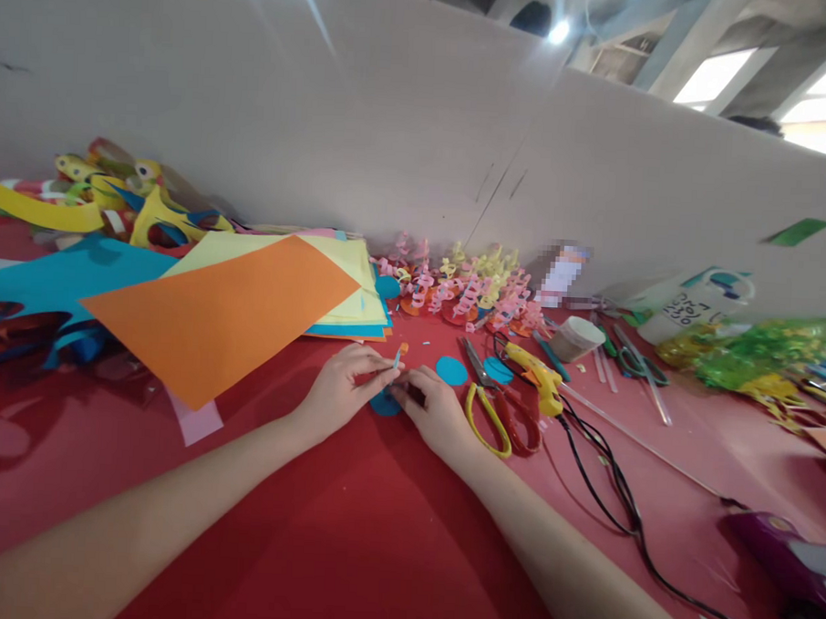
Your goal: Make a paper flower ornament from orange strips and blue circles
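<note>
Between its thumb and fingers my left hand (348, 385) pinches a small curled paper strip (401, 355), pale blue with an orange end. My right hand (440, 409) is closed beside it, its fingertips at the edge of a blue paper circle (385, 403) under both hands. Part of that circle is covered by fingers. Another blue circle (452, 371) lies flat just beyond my right hand. To the right of this hand are scissors (488, 425) with a yellow and a red handle, blades parted and partly over a further blue circle (501, 370).
A yellow glue gun (537, 379) with a black cord (617, 492) lies at the right. An orange sheet (227, 315) tops stacked paper at the left. Pink and yellow paper spirals (469, 289) stand along the grey partition (367, 116). A white cup (576, 340) stands near the glue gun.
</note>
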A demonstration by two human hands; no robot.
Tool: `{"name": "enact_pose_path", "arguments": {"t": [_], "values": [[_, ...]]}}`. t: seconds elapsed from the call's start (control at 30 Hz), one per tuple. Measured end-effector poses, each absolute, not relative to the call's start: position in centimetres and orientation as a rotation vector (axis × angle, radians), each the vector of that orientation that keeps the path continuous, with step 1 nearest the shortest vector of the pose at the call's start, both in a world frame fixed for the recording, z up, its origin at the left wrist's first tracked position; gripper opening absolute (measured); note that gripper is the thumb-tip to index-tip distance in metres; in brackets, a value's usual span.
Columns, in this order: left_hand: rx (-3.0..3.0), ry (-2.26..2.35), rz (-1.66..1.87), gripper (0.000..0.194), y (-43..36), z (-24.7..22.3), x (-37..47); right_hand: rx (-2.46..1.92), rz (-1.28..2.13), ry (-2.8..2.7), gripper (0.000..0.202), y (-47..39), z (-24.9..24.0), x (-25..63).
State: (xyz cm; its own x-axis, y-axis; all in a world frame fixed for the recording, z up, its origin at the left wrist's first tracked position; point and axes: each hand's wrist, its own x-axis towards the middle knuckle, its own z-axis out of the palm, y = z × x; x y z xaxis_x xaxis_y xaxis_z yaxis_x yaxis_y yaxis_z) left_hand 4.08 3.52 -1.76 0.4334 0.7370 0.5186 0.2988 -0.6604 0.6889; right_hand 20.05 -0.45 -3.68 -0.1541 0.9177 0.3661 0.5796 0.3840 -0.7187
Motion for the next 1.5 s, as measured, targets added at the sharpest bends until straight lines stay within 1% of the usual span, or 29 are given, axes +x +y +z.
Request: {"name": "enact_pose_path", "arguments": {"t": [0.2,0.3,0.5,0.63,0.9,1.1,1.3,1.5], "values": [[2.167,0.935,1.142,0.017,3.5,-1.6,4.1,-1.287,0.528,-1.836,0.011,-0.5,-3.5,19.9],[2.157,0.920,1.126,0.015,3.5,-1.6,4.1,-1.286,0.527,-1.840,0.011,-0.5,-3.5,20.0],[2.131,0.907,1.120,0.013,3.4,-1.6,4.1,-1.334,0.516,-1.846,0.003,-0.5,-3.7,20.0],[2.120,0.936,1.114,0.014,3.4,-1.5,4.1,-1.343,0.508,-1.864,0.003,-0.5,-3.6,19.9],[2.082,0.978,1.096,0.019,3.4,-1.5,4.1,-1.367,0.475,-1.855,0.012,-0.8,-3.3,19.8],[1.983,1.022,1.075,0.025,3.0,-0.9,4.0,-1.396,0.550,-1.814,0.020,-1.0,-3.2,19.7],[1.876,1.191,1.200,0.028,3.4,-1.0,3.7,-1.362,0.622,-1.688,0.017,-1.2,-3.1,19.5],[1.764,1.285,1.276,0.027,3.9,-1.2,3.4,-1.406,0.523,-1.583,0.018,-1.7,-2.8,19.4]]}}
